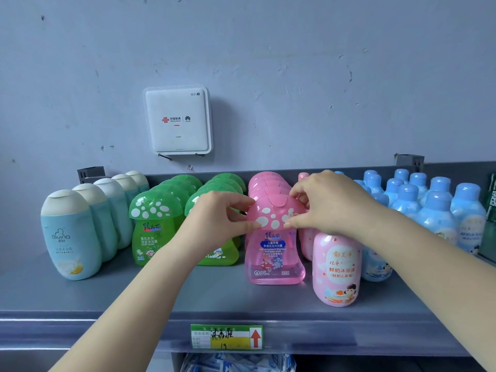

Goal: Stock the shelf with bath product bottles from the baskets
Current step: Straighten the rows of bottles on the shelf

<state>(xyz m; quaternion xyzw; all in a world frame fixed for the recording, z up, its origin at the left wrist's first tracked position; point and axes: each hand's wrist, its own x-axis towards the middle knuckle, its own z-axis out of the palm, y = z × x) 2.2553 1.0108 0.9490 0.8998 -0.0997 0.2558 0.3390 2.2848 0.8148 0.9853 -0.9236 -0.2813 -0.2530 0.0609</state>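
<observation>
Head view: both hands meet on the mushroom-shaped cap of the front pink bottle [274, 237]. The left hand [217, 218] pinches the cap's left rim between thumb and curled fingers; the right hand [326, 202] pinches the right rim and top edge in the same way. The grip is therefore closed from both sides, on the cap and not on the body.

From this grip the bottle's body hangs straight down: its long axis is upright, its base rests on the grey shelf [188, 296], and its label faces the viewer. Neither hand is clearly nearer; each holds its own side.

The bottle stands at the head of a row of like pink bottles [265, 181] running back toward the wall, with the green mushroom bottles [157, 224] to its left and a rounded pink bottle [336, 267] just beside it to the right, slightly forward.

The coming move probably amounts to a small correction: squaring the bottle in line with its row, along the front-to-back axis, without tipping it against either neighbour. No basket is visible.
</observation>
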